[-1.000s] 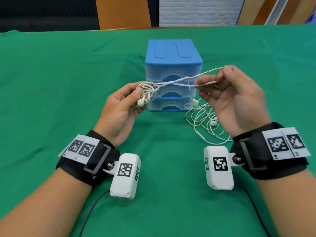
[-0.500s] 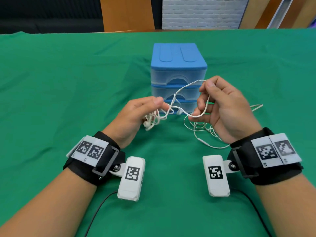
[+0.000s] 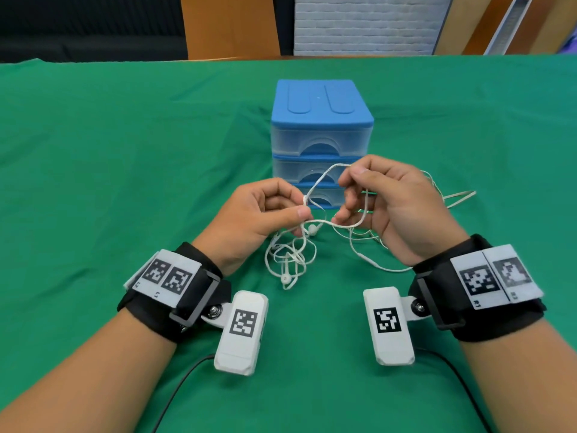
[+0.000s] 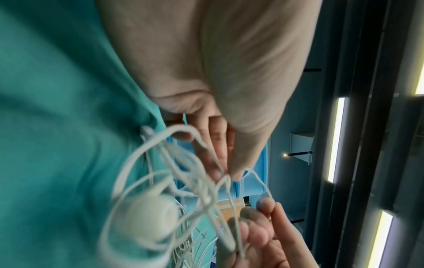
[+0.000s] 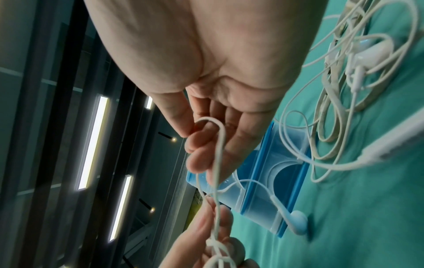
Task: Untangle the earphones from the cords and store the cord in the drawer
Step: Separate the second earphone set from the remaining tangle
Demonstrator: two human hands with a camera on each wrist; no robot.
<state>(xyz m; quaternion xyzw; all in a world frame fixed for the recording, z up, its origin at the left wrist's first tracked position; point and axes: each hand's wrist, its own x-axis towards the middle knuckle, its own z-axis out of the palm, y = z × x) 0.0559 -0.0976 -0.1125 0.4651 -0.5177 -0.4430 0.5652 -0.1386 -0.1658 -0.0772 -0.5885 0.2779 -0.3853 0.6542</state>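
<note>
A tangle of white earphone wires and cord (image 3: 292,256) hangs from my hands onto the green cloth in front of a blue three-drawer unit (image 3: 321,132). My left hand (image 3: 299,210) pinches the wires at a knot between thumb and forefinger. My right hand (image 3: 349,175) pinches a loop of white wire (image 5: 218,145) a little higher, close to the left hand. An earbud (image 3: 312,229) dangles just below the left thumb; another earbud (image 4: 151,214) shows large and blurred in the left wrist view. More loops and a flat cord (image 3: 459,196) trail to the right, behind my right hand.
All three drawers of the unit look closed. The green cloth (image 3: 125,151) covers the whole table. Black cables (image 3: 181,389) run from the wrist cameras toward me. Wooden panels and a white brick wall stand beyond the table's far edge.
Both hands have come lower and closer together. The stretched wire has slackened into a loop, and the tangle under the left hand now hangs down onto the cloth.
</note>
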